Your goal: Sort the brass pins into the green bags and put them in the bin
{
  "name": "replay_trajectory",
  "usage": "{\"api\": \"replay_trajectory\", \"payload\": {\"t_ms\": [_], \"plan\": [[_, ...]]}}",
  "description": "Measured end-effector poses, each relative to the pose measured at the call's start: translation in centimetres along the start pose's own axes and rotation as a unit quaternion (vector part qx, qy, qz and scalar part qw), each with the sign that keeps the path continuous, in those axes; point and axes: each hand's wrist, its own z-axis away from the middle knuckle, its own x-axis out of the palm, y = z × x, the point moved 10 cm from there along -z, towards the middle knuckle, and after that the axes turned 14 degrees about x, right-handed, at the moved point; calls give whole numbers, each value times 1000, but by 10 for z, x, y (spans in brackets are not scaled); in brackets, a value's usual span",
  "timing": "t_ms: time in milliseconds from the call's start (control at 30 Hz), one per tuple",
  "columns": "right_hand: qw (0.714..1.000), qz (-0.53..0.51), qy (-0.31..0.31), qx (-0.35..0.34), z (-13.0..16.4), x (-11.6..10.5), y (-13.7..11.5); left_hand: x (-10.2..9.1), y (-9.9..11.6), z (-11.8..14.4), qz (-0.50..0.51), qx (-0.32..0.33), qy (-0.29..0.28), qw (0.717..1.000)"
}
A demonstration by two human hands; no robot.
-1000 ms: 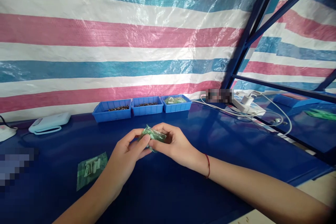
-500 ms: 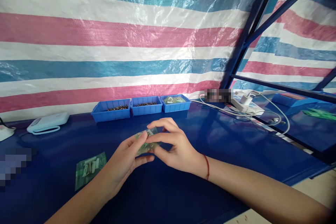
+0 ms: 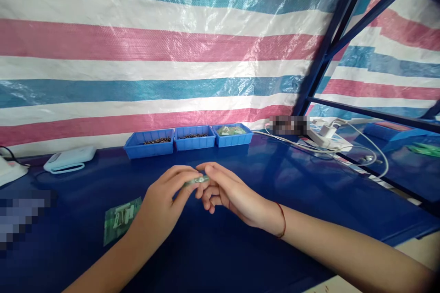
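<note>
Between my two hands, above the middle of the blue table [image 3: 220, 256], is a small greenish clear plastic bag [image 3: 196, 181], seen nearly edge-on. My left hand [image 3: 170, 192] pinches its left side between thumb and fingers. My right hand [image 3: 228, 192] holds the right end, thumb on top and fingers curled below; a dark red cord circles that wrist. Most of the bag and its contents are hidden by my fingers. Left of my left forearm, a second green-tinted bag [image 3: 121, 219] lies flat with white and metallic small parts inside.
Along the back stand three blue bins: one with small brownish metal parts [image 3: 148, 150], a middle bin [image 3: 195, 144] with similar parts, and a right bin [image 3: 232, 139] with plastic bags. A light blue device [image 3: 70, 159] lies at left. White cables and a plug [image 3: 328, 132] lie at right.
The bag has been turned from showing its face to nearly edge-on. My left hand has rolled over it, back upward, and my right fingers have curled underneath. The view has shifted slightly.
</note>
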Motion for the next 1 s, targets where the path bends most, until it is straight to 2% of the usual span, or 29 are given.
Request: {"api": "replay_trajectory", "payload": {"t_ms": [67,133,167,200,267,333,400,467,567,667,733,800,900,933,1000], "plan": [[999,-2,32,-15,-2,-9,-5,5,12,-2,-78,67,-50,993],[985,76,136,-71,-3,-36,-25,3,8,-2,-149,68,-91,982],[964,133,201,-109,-2,-53,-41,-2,0,-1,-185,50,-114,975],[915,211,300,-167,4,-73,-64,-8,-11,1,-221,20,-141,965],[867,235,390,-203,2,-113,-94,-25,-41,11,-276,-66,-208,936],[830,256,451,-204,-6,-150,-116,-44,-74,28,-289,-163,-274,903],[802,286,495,-175,-15,-179,-127,-57,-95,44,-260,-221,-312,887],[782,318,519,-132,-23,-198,-128,-65,-104,51,-240,-234,-318,887],[757,354,542,-84,-27,-208,-123,-63,-108,55,-229,-239,-334,883],[743,378,546,-85,-20,-194,-120,-55,-109,56,-214,-247,-355,876],[755,398,511,-102,-17,-169,-114,-51,-105,47,-202,-228,-339,890],[789,424,429,-114,-18,-131,-97,-42,-96,34,-166,-197,-309,915],[845,449,269,-110,-18,-62,-51,-23,-73,16,-59,-161,-232,957],[861,443,223,-111,-16,-42,-36,-17,-65,12,-18,-154,-197,968],[912,372,122,-120,-10,-8,-13,-3,-50,7,60,-147,-135,978]]}}
